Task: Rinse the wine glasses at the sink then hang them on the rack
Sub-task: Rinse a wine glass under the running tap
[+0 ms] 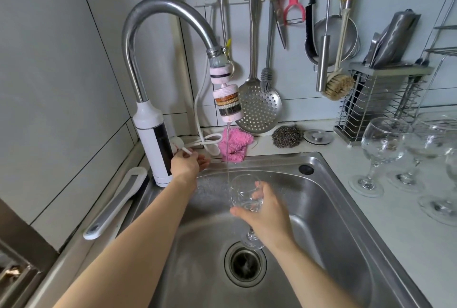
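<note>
Two bare forearms reach in from the bottom edge, over the sink (346, 185).

Right hand (268, 216): wrapped round the bowl of a wine glass (243, 195), thumb on the near side, fingers curled round the far side. The glass is upright, over the middle of the basin. Its foot hangs just above the drain (244, 264) and touches nothing.

Left hand (188, 164): at the back-left corner of the sink, by the tap body (154, 139), against its small white lever (186, 152). Cannot tell whether the fingers pinch the lever or only rest on it.

Water: a thin stream (228, 159) falls from the filter head (227, 103) to the glass's left rim. Whether it goes inside or runs down the outside is unclear.

Step, by my reading: rinsing this glass, early in the job. Spare glasses (382, 145) stand on the counter (395, 223) at the sink's right edge.

Next move likely calls for turning the bowl so water reaches all of it, tipping it out and shutting the tap. A wire frame (442, 51) at the right edge may be the rack; not certain.

The glass: clear, thin-walled, wet and probably slippery. A rounded bowl on a slim stem, so the bowl is the safer place to hold it.
</note>
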